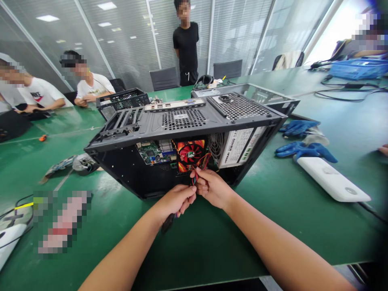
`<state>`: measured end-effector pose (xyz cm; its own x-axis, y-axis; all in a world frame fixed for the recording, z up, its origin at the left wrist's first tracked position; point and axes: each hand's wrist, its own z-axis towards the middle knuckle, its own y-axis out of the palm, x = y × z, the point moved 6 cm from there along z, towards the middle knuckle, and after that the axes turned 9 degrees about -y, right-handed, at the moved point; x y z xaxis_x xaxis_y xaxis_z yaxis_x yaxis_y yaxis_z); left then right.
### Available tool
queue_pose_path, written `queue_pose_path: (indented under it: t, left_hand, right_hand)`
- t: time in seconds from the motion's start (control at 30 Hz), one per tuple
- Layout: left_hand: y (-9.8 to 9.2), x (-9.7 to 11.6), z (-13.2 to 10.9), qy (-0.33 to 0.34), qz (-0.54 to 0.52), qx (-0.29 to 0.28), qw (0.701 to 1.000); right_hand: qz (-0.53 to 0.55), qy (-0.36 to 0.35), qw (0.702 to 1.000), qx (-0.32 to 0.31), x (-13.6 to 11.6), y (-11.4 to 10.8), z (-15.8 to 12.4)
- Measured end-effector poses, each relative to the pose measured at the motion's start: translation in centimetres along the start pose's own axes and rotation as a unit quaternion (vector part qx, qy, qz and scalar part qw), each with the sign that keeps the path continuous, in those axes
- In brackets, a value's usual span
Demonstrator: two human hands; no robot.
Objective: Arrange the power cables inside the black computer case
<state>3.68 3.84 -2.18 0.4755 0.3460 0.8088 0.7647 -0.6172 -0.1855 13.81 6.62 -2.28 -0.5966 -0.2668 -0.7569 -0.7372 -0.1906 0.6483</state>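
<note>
A black computer case (127, 178) lies on the green table with its near side uncovered. Inside show a motherboard (154, 153), a red and black cooling fan (191, 153) and a power supply (239, 147) with a white label. In front of the fan, my right hand (212, 186) is closed in a pinch on thin red and dark cables (194, 178). My left hand (178, 198) grips the same bundle just to the left, and a dark end of it hangs below that hand. The exact ends between my fingers are hidden.
Blue gloves (306, 149) and a white power bank (333, 180) lie to the right. At the left are a grey glove (81, 163) and a blurred-out object (65, 224). Behind stand another case (121, 103) and a blue basket (359, 68). Several people are around the table.
</note>
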Motion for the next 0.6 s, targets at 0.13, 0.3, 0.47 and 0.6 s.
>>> queue_pose_path:
  t: [0.13,0.3,0.47,0.6]
  left_hand:
    - [-0.6,0.8,-0.8,0.042,0.2,0.162,0.965]
    - [-0.3,1.8,-1.8,0.039,0.468,0.305,0.829]
    - [-0.3,1.8,-1.7,0.019,0.512,0.325,0.795]
    - [-0.6,1.4,-1.3,0.048,0.326,0.251,0.91]
  right_hand:
    - [-0.037,-0.023,0.998,0.034,0.1,-0.3,0.0]
    - [-0.064,-0.037,0.995,0.06,0.5,-0.7,0.1]
    - [-0.069,-0.045,0.994,0.066,0.6,-0.9,0.2]
    - [-0.062,-0.034,0.996,0.06,0.4,-0.7,0.1]
